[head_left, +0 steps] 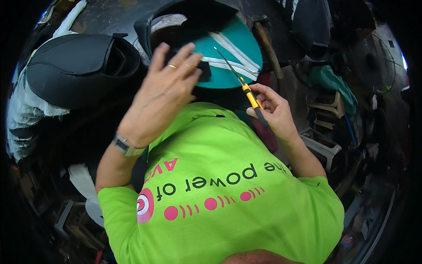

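Observation:
My right hand (274, 110) grips a slim tool (252, 100) with a yellow-and-black handle and a long thin metal shaft. Its tip reaches up and left over a teal sheet-like piece (246, 42) that carries white strips (233, 66). I cannot make out the tool's exact kind. My left hand (169, 88) hovers at the near left edge of the teal piece, fingers apart and slightly blurred, with nothing visible in it. A black curved piece (202, 13) rises behind the teal one, partly in shadow.
At the left lies a black padded, stitched shell (74, 70) over frayed white cloth (26, 114). A wooden-handled hammer (269, 50) rests right of the teal piece. Farther right are another black piece (311, 26), a green bag (336, 86), a plastic stool (321, 147) and a fan (373, 64).

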`<state>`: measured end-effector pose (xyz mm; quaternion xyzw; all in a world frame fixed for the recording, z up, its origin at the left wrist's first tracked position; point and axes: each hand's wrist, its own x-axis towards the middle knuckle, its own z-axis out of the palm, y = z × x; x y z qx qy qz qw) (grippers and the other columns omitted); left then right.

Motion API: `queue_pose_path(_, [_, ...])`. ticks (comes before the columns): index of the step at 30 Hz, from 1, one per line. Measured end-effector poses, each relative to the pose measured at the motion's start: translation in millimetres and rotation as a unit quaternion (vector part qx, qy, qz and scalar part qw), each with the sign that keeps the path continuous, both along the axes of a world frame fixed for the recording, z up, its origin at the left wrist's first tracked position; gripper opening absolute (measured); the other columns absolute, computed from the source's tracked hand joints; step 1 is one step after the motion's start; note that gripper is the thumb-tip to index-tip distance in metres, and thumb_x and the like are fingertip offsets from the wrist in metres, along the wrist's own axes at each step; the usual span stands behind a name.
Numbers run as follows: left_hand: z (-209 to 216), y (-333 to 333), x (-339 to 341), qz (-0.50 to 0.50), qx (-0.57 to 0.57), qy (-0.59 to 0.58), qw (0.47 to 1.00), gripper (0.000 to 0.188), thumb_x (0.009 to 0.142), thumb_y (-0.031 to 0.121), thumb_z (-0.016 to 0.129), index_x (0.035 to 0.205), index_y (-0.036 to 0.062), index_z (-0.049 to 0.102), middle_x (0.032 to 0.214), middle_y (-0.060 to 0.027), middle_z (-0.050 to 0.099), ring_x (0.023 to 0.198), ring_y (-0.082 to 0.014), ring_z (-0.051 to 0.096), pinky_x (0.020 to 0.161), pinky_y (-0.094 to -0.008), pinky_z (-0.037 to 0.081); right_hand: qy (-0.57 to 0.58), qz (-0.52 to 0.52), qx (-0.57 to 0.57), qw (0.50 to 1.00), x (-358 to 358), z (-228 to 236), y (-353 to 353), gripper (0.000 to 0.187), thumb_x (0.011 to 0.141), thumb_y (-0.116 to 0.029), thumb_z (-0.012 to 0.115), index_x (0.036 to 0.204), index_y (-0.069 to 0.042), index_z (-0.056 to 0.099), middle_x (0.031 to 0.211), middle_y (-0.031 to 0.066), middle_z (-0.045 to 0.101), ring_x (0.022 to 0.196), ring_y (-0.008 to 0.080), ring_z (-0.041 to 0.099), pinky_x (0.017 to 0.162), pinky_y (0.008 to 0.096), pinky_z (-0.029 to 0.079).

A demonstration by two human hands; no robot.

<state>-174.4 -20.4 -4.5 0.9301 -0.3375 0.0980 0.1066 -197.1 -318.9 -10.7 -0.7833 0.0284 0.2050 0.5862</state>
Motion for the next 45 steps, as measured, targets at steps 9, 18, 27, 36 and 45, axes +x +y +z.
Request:
queue_pose_path(9, [-13, -5, 11, 0.004, 0.002, -0.094, 0.996, 0.024, 0.088, 0.008, 0.066, 0.109, 0.0044, 0.076, 0.087, -0.0058, 0.067, 0.083, -0.0184, 0.066, 0.094, -0.0383, 0.047, -0.019, 0.013, -0.08, 0.997, -14, 0, -21, 0.066, 0.079, -0.008, 0.087, 0.138, -0.004, 0.058, 0.096, 0.0002, 0.056, 0.079, 0.0073, 0.052, 0.07, 0.023, 0.047])
queue_pose_path(18, [-30, -59, 0, 0.043, -0.017, -0.129, 0.991, 0.005, 0.077, 0.006, 0.067, 0.077, 0.0059, 0.062, 0.071, -0.0056, 0.058, 0.07, -0.0188, 0.064, 0.067, -0.0313, 0.049, -0.145, 0.057, -0.334, 0.929, -43, 21, -17, 0.067, 0.078, -0.022, 0.082, 0.138, -0.006, 0.057, 0.11, 0.0142, 0.06, 0.092, 0.03, 0.067, 0.081, 0.0383, 0.054])
queue_pose_path(27, [-22, -66, -3, 0.061, -0.014, -0.065, 0.996, 0.006, 0.076, 0.007, 0.068, 0.077, 0.0055, 0.062, 0.074, -0.0068, 0.061, 0.071, -0.0186, 0.067, 0.062, -0.029, 0.05, -0.118, 0.043, -0.266, 0.956, -51, 12, 0, 0.068, 0.079, -0.02, 0.085, 0.138, -0.004, 0.056, 0.105, 0.0132, 0.061, 0.083, 0.0276, 0.066, 0.076, 0.0373, 0.055])
queue_pose_path(36, [-25, -71, -7, 0.055, -0.005, -0.082, 0.995, 0.007, 0.076, 0.009, 0.068, 0.08, 0.0048, 0.064, 0.076, -0.008, 0.062, 0.074, -0.0204, 0.067, 0.064, -0.0293, 0.051, 0.089, -0.06, 0.055, 0.993, -45, -4, 2, 0.057, 0.084, -0.007, 0.084, 0.135, -0.002, 0.058, 0.09, -0.001, 0.057, 0.076, 0.0016, 0.056, 0.064, 0.0184, 0.043])
queue_pose_path(45, [-23, -69, -6, 0.06, -0.03, -0.064, 0.996, 0.008, 0.079, 0.01, 0.066, 0.085, 0.0043, 0.065, 0.079, -0.0079, 0.062, 0.076, -0.02, 0.066, 0.066, -0.0303, 0.049, -0.094, -0.026, -0.113, 0.989, -55, -10, 6, 0.064, 0.08, -0.011, 0.085, 0.137, -0.003, 0.058, 0.095, 0.0032, 0.06, 0.07, 0.0096, 0.058, 0.063, 0.0258, 0.047])
